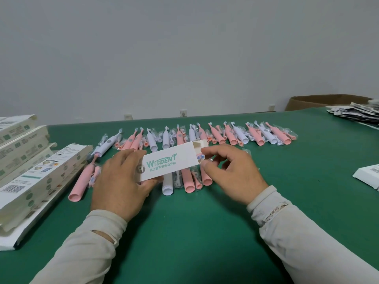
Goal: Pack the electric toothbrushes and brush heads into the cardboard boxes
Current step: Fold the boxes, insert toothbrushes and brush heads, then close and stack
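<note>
My left hand (121,181) grips a white cardboard box (170,162) printed WISDENT, held lengthwise above the green table. Its right end is open, with the flap up. My right hand (229,171) pinches a wrapped brush head (201,157) at that open end; the bristles just show at the mouth. Under the box lie a white toothbrush handle (167,184) and pink handles (188,182). One pink toothbrush (81,182) lies to the left. A long row of pink and white toothbrushes with bagged brush heads (221,135) stretches across the table behind.
Stacks of printed white boxes (30,171) fill the left edge of the green table (194,232). A white box (369,177) sits at the right edge, a pile of leaflets (356,113) at the far right, and a brown carton (320,101) behind the table.
</note>
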`<state>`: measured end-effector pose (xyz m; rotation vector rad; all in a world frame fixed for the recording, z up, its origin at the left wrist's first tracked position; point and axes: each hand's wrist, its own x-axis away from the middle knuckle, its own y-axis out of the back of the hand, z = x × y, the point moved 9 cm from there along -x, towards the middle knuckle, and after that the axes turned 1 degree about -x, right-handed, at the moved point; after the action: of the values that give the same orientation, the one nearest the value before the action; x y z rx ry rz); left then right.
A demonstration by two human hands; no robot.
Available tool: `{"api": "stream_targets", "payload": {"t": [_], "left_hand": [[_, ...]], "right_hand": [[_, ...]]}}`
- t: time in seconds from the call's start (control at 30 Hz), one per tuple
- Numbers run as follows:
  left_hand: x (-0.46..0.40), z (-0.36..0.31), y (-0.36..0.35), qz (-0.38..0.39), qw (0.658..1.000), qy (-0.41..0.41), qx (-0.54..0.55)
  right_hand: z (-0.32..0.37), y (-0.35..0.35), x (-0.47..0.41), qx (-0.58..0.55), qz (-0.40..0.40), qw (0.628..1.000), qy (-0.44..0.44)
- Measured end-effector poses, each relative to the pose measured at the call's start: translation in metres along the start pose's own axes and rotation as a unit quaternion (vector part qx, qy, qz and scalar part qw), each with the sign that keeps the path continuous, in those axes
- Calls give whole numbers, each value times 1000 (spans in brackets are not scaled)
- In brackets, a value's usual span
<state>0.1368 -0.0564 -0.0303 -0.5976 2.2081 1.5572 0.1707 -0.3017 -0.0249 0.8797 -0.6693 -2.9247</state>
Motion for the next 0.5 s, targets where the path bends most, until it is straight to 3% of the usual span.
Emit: {"api": "stream_targets", "payload": {"t": [0.5], "left_hand": [[-2,9,-5,17,999,20,23]], "right_hand": [[-3,-2,-1,-56,6,998,12]]}}
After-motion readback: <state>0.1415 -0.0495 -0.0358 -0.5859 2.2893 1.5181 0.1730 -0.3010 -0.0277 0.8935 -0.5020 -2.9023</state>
